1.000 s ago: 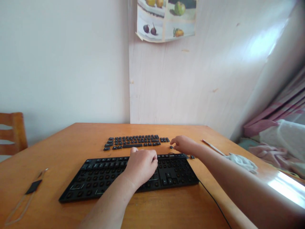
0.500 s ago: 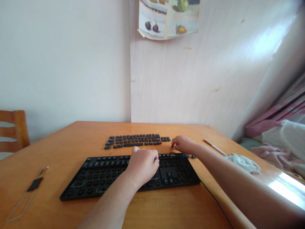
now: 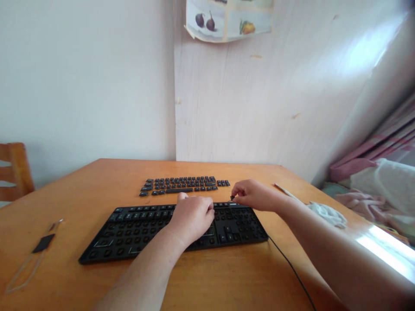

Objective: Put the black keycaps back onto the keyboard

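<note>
A black keyboard lies on the table with many of its keycaps off, bare sockets showing. My left hand rests over its middle, fingers curled and bent out of sight beneath the hand. Just above the keyboard's back edge, toward the right, my right hand pinches a small black keycap between thumb and fingers. Behind the keyboard, loose keycaps are laid out in rows, with a long spacebar in the front row.
A wire keycap puller lies at the left on the wooden table. Right of my right hand are a thin brush and a crumpled pale cloth. The keyboard cable runs to the front right. A chair stands at left.
My right hand has lifted a keycap from the table behind the keyboard and brought it nearer the back edge. My left hand stays over the keyboard. The view has shifted slightly.
</note>
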Demonstrator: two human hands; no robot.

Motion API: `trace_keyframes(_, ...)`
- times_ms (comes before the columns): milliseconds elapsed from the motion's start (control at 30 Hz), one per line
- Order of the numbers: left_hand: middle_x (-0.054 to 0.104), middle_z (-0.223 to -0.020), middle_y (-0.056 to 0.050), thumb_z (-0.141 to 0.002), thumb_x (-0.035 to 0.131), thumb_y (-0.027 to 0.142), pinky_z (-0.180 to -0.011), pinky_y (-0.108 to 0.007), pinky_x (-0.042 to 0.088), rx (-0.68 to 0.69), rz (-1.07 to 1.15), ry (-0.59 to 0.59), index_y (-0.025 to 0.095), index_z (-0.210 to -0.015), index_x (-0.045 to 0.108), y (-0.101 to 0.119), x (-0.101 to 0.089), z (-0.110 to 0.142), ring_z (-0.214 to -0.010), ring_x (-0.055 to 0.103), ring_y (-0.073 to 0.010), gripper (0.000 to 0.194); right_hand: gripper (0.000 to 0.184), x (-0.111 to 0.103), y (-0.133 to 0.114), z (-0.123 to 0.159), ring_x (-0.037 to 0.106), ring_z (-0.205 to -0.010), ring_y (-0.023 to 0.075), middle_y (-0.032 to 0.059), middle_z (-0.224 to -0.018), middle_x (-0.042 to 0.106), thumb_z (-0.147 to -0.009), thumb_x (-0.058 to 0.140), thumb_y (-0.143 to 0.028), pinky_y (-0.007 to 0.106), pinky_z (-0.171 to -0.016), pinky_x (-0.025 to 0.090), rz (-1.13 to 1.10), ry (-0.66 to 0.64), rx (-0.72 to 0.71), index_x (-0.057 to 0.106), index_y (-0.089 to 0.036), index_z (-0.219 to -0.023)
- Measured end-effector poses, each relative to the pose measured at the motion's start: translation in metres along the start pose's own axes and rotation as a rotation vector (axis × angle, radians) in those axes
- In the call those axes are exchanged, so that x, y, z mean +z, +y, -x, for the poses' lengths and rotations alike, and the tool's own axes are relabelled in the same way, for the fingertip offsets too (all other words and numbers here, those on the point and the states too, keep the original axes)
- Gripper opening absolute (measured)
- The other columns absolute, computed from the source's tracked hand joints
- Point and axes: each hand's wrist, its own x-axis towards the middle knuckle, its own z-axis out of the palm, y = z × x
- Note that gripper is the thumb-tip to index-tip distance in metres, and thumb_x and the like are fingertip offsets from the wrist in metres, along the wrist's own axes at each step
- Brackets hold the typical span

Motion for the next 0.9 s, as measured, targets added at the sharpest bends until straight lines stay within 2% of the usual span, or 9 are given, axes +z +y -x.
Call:
trace_keyframes(167, 0.07, -0.075, -0.002, -0.089, 0.048, 0.032, -0.082, -0.04, 0.029, 0.009, 0.002, -0.003, 0.023, -0.078, 0.065, 0.001, -0.001, 0.0, -0.073, 0.061, -0.0195, 0.022, 0.009, 0.001, -0.025, 0.043, 0.05, -0.061, 0.0099, -0.0031, -0.069, 0.059, -0.077, 0.062, -0.023, 0.021, -0.053, 0.032, -0.082, -0.101, -0.088, 0.066, -0.019, -0.085)
trace_keyframes(300, 0.07, -0.075, -0.002, -0.089, 0.047, 0.032, -0.083, -0.04, 0.03, 0.004, 0.002, -0.017, 0.023, -0.078, 0.065, 0.001, -0.001, 0.0, -0.071, 0.059, -0.0184, 0.023, 0.009, 0.01, -0.032, 0.06, 0.048, -0.062, 0.0097, -0.0033, -0.071, 0.059, -0.077, 0.063, -0.024, 0.021, -0.054, 0.031, -0.101, -0.137, -0.098, 0.065, -0.02, -0.085)
trace_keyframes(633, 0.07, -0.075, -0.002, -0.089, 0.048, 0.034, -0.084, -0.041, 0.032, -0.004, -0.018, -0.027, 0.022, -0.079, 0.066, 0.002, 0.0, 0.0, -0.072, 0.06, -0.0188, 0.023, 0.008, 0.02, -0.032, 0.064, 0.049, -0.063, 0.0101, -0.0037, -0.071, 0.06, -0.076, 0.062, -0.021, 0.022, -0.054, 0.031, -0.133, -0.206, -0.059, 0.065, -0.02, -0.084)
trace_keyframes(900, 0.07, -0.076, -0.003, -0.089, 0.048, 0.034, -0.084, -0.042, 0.032, 0.008, -0.02, -0.013, 0.023, -0.079, 0.066, 0.0, 0.003, 0.0, -0.071, 0.059, -0.019, 0.024, 0.002, 0.021, -0.036, 0.062, 0.047, -0.061, 0.0092, -0.0047, -0.067, 0.058, -0.075, 0.059, -0.018, 0.021, -0.053, 0.03, -0.117, -0.201, -0.057, 0.061, -0.019, -0.076)
